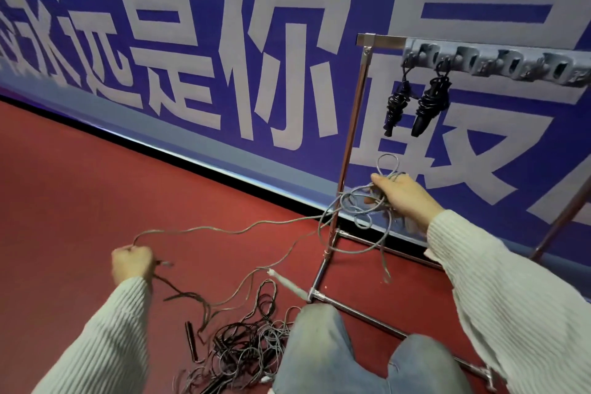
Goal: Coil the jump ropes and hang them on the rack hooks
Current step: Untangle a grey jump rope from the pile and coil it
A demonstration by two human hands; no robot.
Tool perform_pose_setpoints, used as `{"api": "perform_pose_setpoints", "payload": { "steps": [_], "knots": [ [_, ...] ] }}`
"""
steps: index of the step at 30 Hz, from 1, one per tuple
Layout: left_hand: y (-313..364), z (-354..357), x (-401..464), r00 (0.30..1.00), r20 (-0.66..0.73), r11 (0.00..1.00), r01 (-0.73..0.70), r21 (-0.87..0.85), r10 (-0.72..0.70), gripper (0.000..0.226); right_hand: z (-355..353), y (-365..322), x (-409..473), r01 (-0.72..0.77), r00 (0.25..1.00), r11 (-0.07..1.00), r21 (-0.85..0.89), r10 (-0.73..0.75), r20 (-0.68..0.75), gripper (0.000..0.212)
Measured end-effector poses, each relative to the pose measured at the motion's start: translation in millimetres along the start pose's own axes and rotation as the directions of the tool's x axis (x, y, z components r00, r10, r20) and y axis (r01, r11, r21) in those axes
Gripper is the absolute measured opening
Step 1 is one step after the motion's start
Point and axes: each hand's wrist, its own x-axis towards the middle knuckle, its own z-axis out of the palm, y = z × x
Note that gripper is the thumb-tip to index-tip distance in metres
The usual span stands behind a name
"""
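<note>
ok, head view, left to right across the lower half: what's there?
Left hand gripping grey rope → loose black rope handle on the red floor → tangled pile of black and grey ropes → white-tipped grey handle → chrome rack upright → right hand holding grey rope coils.

A dark red, smooth sports floor (96,176) ran up to a wall covered by a large blue banner (198,51) printed with oversized pale grey-white Chinese characters, which filled the upper part of the view. A narrow black strip (179,155) lay along the foot of the banner where it met the floor, with a thin line of reflected light just above it. Lighting was even and soft, casting only faint shadows on the red surface, and no windows or furniture could be seen against the wall.
</note>
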Motion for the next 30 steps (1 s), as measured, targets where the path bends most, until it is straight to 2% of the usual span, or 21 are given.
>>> {"api": "perform_pose_setpoints", "payload": {
  "steps": [2, 4, 7, 9, 12, 16, 17, 18, 20, 21, 22, 24, 26, 28, 29, 30],
  "knots": [
    [-10.6, -3.2, -0.1, 0.999, -0.026, 1.0, 0.019, 0.023, -0.018, 0.031, -3.1, -10.7, 0.8, 0.024, 1.0, 0.972, -0.232, -0.024, 0.003, 0.051],
    [-15.9, 1.9, 0.5, 1.0, -0.011, 1.0, 0.01, 0.022, -0.009, 0.032, -1.7, -25.3, -2.3, 0.044, 0.995, 0.933, -0.358, -0.011, 0.095, 0.056],
    [-17.1, 15.1, 1.7, 0.999, -0.022, 1.0, 0.028, -0.001, -0.028, 0.04, 2.6, -51.1, -8.1, -0.007, 0.977, 0.945, -0.327, 0.076, 0.199, 0.061],
    [-11.4, 19.5, -5.6, 0.999, 0.006, 0.999, 0.047, 0.005, -0.047, 0.041, 3.6, -65.7, -8.1, -0.005, 0.98, 0.956, -0.294, 0.063, 0.19, 0.059],
    [-3.7, 24.9, -15.7, 0.992, 0.122, 0.997, -0.05, 0.062, 0.042, 0.036, 2.2, -80.9, -9.5, 0.064, 0.983, 0.92, -0.387, 0.008, 0.182, 0.063],
    [-4.0, 28.4, -12.8, 0.911, 0.367, 0.939, -0.278, 0.204, 0.19, 0.034, -4.7, -102.9, -17.4, 0.192, 0.981, 0.718, -0.669, -0.139, 0.132, 0.072],
    [-5.0, 27.5, -12.8, 0.877, 0.431, 0.916, -0.331, 0.226, 0.211, 0.036, -7.9, -109.1, -17.9, 0.208, 0.978, 0.717, -0.665, -0.167, 0.126, 0.072],
    [-6.6, 25.7, -12.5, 0.851, 0.478, 0.89, -0.374, 0.26, 0.218, 0.036, -11.3, -114.7, -18.5, 0.226, 0.974, 0.767, -0.601, -0.192, 0.121, 0.072],
    [-10.6, 21.8, -13.8, 0.812, 0.535, 0.838, -0.446, 0.315, 0.231, 0.033, -18.1, -122.1, -19.2, 0.301, 0.954, 0.896, -0.328, -0.284, 0.098, 0.065],
    [-12.2, 21.3, -14.2, 0.787, 0.574, 0.819, -0.472, 0.327, 0.225, 0.03, -20.3, -125.1, -20.7, 0.351, 0.937, 0.917, -0.191, -0.343, 0.071, 0.058],
    [-12.8, 20.0, -16.4, 0.749, 0.627, 0.801, -0.501, 0.328, 0.212, 0.028, -21.5, -128.0, -22.7, 0.393, 0.919, 0.916, -0.082, -0.391, 0.039, 0.051],
    [-12.4, 18.6, -23.7, 0.649, 0.747, 0.733, -0.578, 0.358, 0.147, 0.022, -22.5, -134.1, -24.4, 0.448, 0.894, 0.894, 0.024, -0.447, -0.013, 0.044],
    [-9.2, 18.5, -37.6, 0.502, 0.865, 0.552, -0.723, 0.415, 0.008, 0.023, -22.7, -141.1, -24.6, 0.472, 0.881, 0.881, 0.032, -0.472, -0.02, 0.044],
    [-0.6, 19.7, -60.1, 0.337, 0.929, 0.343, -0.863, 0.37, -0.153, 0.03, -23.5, -147.4, -24.4, 0.487, 0.873, 0.872, 0.035, -0.488, -0.002, 0.044],
    [4.6, 23.5, -73.3, 0.269, 0.946, 0.33, -0.89, 0.316, -0.18, 0.034, -23.2, -150.9, -24.5, 0.502, 0.865, 0.864, 0.04, -0.502, 0.0, 0.044],
    [9.3, 28.8, -87.8, 0.216, 0.965, 0.388, -0.885, 0.257, -0.145, 0.043, -22.6, -154.6, -24.9, 0.52, 0.854, 0.853, 0.052, -0.52, -0.005, 0.043]
  ]
}}
